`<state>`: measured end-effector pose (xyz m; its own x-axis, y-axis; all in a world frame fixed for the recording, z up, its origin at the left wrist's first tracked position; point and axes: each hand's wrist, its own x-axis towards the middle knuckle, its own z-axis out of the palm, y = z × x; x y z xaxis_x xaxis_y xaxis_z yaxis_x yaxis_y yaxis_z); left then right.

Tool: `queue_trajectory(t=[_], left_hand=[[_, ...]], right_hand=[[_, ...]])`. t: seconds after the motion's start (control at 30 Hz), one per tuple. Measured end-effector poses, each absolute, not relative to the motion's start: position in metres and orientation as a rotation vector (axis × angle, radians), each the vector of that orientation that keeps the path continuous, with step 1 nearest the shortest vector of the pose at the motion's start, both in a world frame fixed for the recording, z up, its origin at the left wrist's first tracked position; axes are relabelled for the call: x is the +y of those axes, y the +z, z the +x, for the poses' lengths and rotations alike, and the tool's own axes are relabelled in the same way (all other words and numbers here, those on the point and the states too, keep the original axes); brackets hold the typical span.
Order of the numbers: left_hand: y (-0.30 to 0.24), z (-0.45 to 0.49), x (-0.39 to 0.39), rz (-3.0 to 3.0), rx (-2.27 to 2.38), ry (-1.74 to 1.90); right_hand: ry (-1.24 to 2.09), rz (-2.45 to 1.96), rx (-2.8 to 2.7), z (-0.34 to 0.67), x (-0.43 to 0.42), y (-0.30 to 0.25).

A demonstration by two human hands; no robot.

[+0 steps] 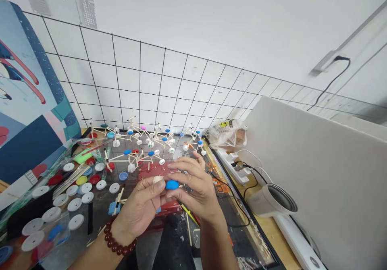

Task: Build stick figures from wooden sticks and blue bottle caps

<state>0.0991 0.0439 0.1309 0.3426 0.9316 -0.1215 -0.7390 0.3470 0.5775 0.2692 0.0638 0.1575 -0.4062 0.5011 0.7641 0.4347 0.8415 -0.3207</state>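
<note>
My two hands meet in the middle of the head view around a small, smooth blue piece that looks like modelling clay. The thumb and fingers of my right hand pinch it from the right, with the outer fingers raised. From the left, the thumb and fingertips of my left hand close against it; a red bead bracelet circles that wrist. A pale spot shows beside my left thumb, too small to make out. Just beyond stand several stick models with blue, white and pink joints.
Round white lids and coloured tubs crowd the table's left side. A red stool-like surface lies below the hands. Along the right edge are a power strip, cables, a white cup-shaped object and a plastic bag. White gridded wall tiles rise behind.
</note>
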Motion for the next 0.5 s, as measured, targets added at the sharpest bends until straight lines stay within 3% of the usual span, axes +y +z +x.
queue_trajectory(t=[0.5], left_hand=[[0.1261, 0.1014, 0.046, 0.576, 0.426, 1.125]], right_hand=[[0.064, -0.669, -2.057, 0.2681, 0.0593, 0.1626]])
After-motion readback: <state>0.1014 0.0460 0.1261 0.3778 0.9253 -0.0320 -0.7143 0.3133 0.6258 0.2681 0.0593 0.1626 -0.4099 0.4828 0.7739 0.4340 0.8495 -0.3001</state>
